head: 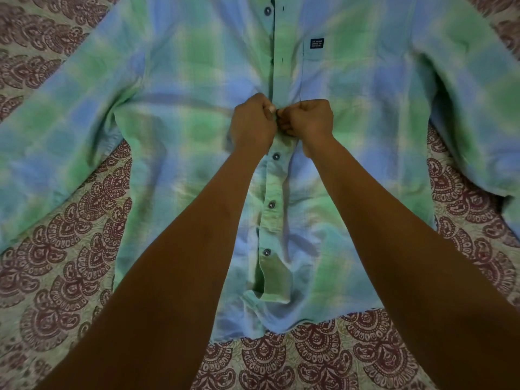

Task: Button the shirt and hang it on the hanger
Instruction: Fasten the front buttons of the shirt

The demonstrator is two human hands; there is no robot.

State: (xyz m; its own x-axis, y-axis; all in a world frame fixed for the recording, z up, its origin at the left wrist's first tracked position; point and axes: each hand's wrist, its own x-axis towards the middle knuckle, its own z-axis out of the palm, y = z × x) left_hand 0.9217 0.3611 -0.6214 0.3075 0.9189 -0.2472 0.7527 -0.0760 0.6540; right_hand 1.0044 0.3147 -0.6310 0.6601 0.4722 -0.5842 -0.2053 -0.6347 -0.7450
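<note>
A green and blue checked shirt (174, 130) lies flat, front up, hem toward me. My left hand (253, 122) and my right hand (306, 118) meet at the placket near mid-chest, both pinching the cloth around a button hidden between the fingers. Below my hands three dark buttons (276, 156) sit fastened through the placket. Above them an unfastened button (267, 11) lies left of the open placket edge, with empty buttonholes (282, 61) to its right. A dark label (317, 43) marks the chest pocket. No hanger is in view.
The shirt rests on a bedsheet (70, 263) printed with maroon paisley shapes. Both sleeves spread out, one to the left (42, 130) and one to the right (478, 122). My forearms cross the lower half of the shirt.
</note>
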